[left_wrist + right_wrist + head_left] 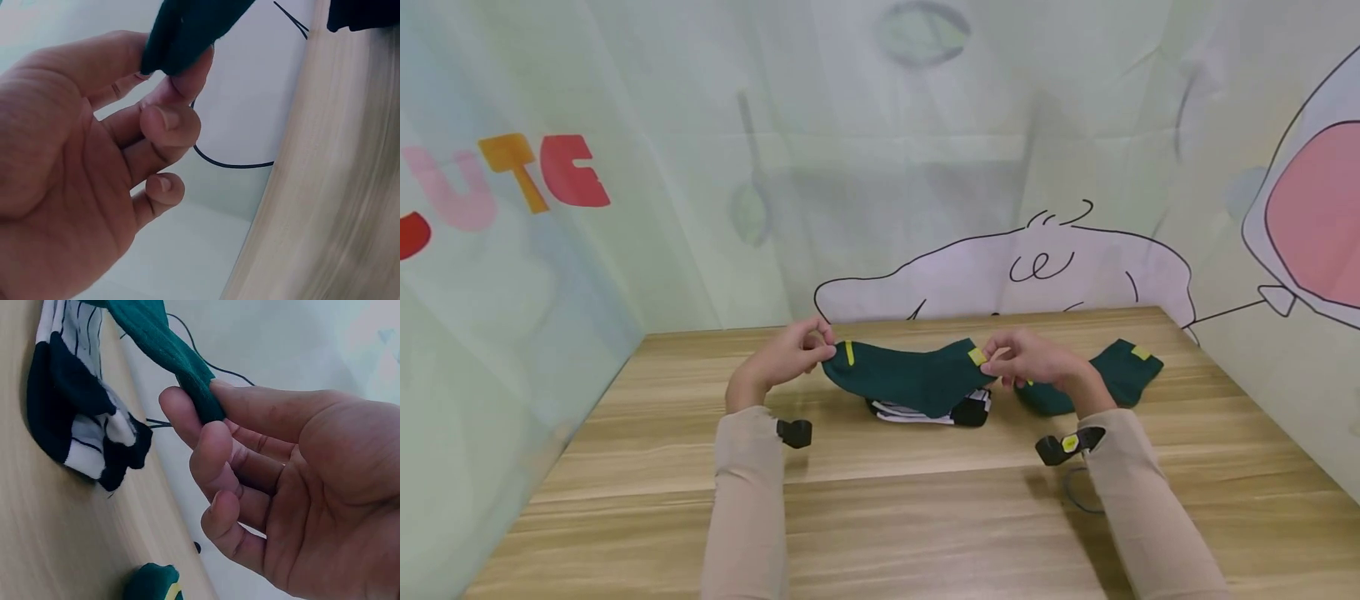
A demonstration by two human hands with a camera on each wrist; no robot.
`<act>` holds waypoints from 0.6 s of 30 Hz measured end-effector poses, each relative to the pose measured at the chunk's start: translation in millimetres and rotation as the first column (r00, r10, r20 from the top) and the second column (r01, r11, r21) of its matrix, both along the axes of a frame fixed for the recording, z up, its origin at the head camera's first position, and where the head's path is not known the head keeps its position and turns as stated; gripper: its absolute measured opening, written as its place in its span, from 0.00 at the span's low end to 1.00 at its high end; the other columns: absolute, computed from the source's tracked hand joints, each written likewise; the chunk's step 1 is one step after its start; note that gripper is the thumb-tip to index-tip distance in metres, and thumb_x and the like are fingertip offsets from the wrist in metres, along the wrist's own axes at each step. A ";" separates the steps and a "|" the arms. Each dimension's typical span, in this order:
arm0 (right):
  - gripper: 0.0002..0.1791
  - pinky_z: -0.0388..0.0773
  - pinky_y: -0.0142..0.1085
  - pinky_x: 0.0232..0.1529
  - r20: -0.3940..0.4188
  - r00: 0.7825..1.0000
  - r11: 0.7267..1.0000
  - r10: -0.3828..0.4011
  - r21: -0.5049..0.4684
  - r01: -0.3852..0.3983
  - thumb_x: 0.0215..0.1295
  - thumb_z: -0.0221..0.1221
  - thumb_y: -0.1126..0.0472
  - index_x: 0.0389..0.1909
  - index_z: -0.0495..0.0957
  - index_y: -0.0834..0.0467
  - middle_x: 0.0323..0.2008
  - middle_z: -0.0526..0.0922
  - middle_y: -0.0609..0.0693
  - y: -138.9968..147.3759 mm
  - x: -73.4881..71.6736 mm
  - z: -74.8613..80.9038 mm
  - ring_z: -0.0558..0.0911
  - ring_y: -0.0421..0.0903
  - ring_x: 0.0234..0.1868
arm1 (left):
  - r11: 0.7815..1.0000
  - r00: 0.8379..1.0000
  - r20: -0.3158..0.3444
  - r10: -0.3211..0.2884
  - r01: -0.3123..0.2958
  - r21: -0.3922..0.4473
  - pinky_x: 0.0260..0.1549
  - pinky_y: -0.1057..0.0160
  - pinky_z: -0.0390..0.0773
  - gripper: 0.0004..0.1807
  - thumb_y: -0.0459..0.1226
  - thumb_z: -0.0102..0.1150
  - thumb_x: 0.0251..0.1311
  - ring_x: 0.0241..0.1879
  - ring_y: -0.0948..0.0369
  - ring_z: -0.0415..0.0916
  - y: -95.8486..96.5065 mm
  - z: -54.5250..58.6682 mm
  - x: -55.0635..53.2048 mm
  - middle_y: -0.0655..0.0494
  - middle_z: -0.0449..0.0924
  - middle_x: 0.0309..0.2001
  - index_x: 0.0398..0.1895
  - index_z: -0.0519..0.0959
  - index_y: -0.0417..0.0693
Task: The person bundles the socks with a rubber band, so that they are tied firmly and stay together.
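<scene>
A dark green sock (898, 375) with yellow marks is stretched sideways between both hands. My left hand (793, 354) pinches its toe end between thumb and fingertip, the other fingers loosely bent. At the cuff end, by the yellow tab, my right hand (1026, 360) pinches the sock between thumb and forefinger. Beneath it lie black, white and striped socks (69, 406) on the table, partly covered by the green one in the head view. In the right wrist view the held sock is raised above them.
A second green sock (1127, 371) with a yellow tab lies on the wooden table (880, 517) to the right, partly behind the right wrist. A printed curtain (880, 208) hangs along the table's back edge. Each wrist wears a small black camera (796, 433).
</scene>
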State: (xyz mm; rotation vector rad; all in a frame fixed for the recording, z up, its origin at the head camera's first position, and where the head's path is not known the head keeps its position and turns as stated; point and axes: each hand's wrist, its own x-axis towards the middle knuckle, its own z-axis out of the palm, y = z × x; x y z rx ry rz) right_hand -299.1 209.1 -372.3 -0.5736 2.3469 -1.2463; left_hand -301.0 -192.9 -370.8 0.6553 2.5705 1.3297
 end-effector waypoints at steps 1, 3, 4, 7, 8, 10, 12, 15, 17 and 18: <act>0.10 0.72 0.38 0.28 0.004 1.000 1.000 0.002 0.000 -0.002 0.72 0.58 0.63 0.46 0.73 0.65 0.31 0.82 0.56 0.2 -0.4 -1.1 0.79 0.51 0.27 | 1.000 1.000 0.006 0.004 -0.004 -0.004 0.26 0.63 0.64 0.07 0.35 0.54 0.73 0.24 0.58 0.64 0.5 -0.3 -0.1 0.56 0.65 0.22 0.46 0.69 0.39; 0.09 0.72 0.37 0.27 0.014 1.000 1.000 0.009 0.001 -0.009 0.72 0.58 0.64 0.46 0.73 0.66 0.31 0.82 0.58 -0.2 -0.8 -2.8 0.78 0.50 0.27 | 1.000 1.000 0.013 0.011 -0.011 -0.016 0.26 0.63 0.64 0.07 0.34 0.54 0.72 0.23 0.58 0.64 1.1 -1.4 -0.4 0.56 0.66 0.21 0.45 0.70 0.39; 0.09 0.72 0.36 0.27 0.022 1.000 1.000 0.013 0.002 -0.013 0.72 0.58 0.64 0.46 0.73 0.66 0.30 0.83 0.58 -0.1 -1.0 -3.3 0.78 0.49 0.26 | 1.000 1.000 0.019 0.013 -0.012 -0.022 0.26 0.63 0.64 0.07 0.34 0.54 0.72 0.23 0.58 0.64 1.4 -1.9 -0.4 0.56 0.66 0.21 0.45 0.70 0.39; 0.09 0.71 0.34 0.25 0.053 0.998 1.000 0.019 0.009 -0.019 0.73 0.57 0.64 0.46 0.73 0.66 0.29 0.84 0.59 -0.5 -0.3 -3.5 0.76 0.46 0.24 | 0.999 0.999 0.034 0.010 -0.009 -0.040 0.25 0.63 0.65 0.06 0.34 0.55 0.72 0.22 0.59 0.65 2.4 -3.4 -1.2 0.54 0.70 0.23 0.44 0.71 0.39; 0.09 0.71 0.34 0.25 0.059 0.998 1.000 0.021 0.013 -0.022 0.73 0.57 0.64 0.46 0.73 0.66 0.29 0.84 0.59 -0.5 -0.2 -3.5 0.75 0.45 0.23 | 0.999 0.999 0.037 0.006 -0.005 -0.044 0.26 0.64 0.66 0.06 0.33 0.55 0.71 0.22 0.59 0.66 2.7 -3.7 -1.4 0.53 0.71 0.24 0.44 0.72 0.39; 0.09 0.70 0.33 0.25 0.070 0.997 1.000 0.018 0.023 -0.019 0.73 0.57 0.64 0.46 0.73 0.66 0.29 0.84 0.59 -0.3 -0.6 -4.0 0.73 0.43 0.21 | 0.999 0.999 0.039 -0.009 0.011 -0.046 0.26 0.63 0.67 0.05 0.33 0.55 0.71 0.22 0.59 0.67 2.7 -4.3 -1.8 0.52 0.73 0.26 0.43 0.72 0.38; 0.09 0.69 0.33 0.24 0.064 0.998 0.999 0.019 0.031 -0.021 0.73 0.57 0.64 0.46 0.73 0.66 0.29 0.84 0.59 0.0 -1.1 -4.6 0.72 0.42 0.21 | 0.999 0.999 0.037 -0.023 0.025 -0.041 0.26 0.64 0.68 0.05 0.31 0.55 0.71 0.22 0.59 0.68 2.3 -5.2 -2.3 0.51 0.74 0.28 0.43 0.72 0.37; 0.10 0.68 0.32 0.24 0.053 0.998 0.999 0.015 0.044 -0.018 0.73 0.57 0.64 0.47 0.73 0.67 0.29 0.84 0.59 0.0 -1.6 -5.2 0.71 0.42 0.21 | 0.999 0.999 0.033 -0.043 0.044 -0.032 0.25 0.63 0.69 0.05 0.30 0.55 0.70 0.22 0.59 0.69 1.2 -7.4 -3.3 0.51 0.74 0.30 0.43 0.71 0.36; 0.09 0.67 0.32 0.23 0.047 0.999 0.999 0.013 0.052 -0.015 0.73 0.57 0.64 0.47 0.73 0.67 0.29 0.84 0.58 0.0 -1.8 -5.4 0.71 0.43 0.21 | 0.998 0.998 0.037 -0.047 0.048 -0.028 0.26 0.63 0.70 0.06 0.29 0.55 0.69 0.22 0.59 0.69 0.5 -8.8 -3.3 0.51 0.74 0.30 0.43 0.70 0.35; 0.09 0.67 0.32 0.23 0.049 0.999 0.998 0.011 0.053 -0.013 0.73 0.57 0.64 0.47 0.73 0.67 0.28 0.83 0.58 -0.3 -1.6 -5.5 0.71 0.43 0.21 | 0.998 0.998 0.040 -0.048 0.049 -0.028 0.26 0.63 0.70 0.06 0.29 0.55 0.69 0.22 0.59 0.69 0.3 -9.4 -3.3 0.50 0.74 0.30 0.43 0.70 0.35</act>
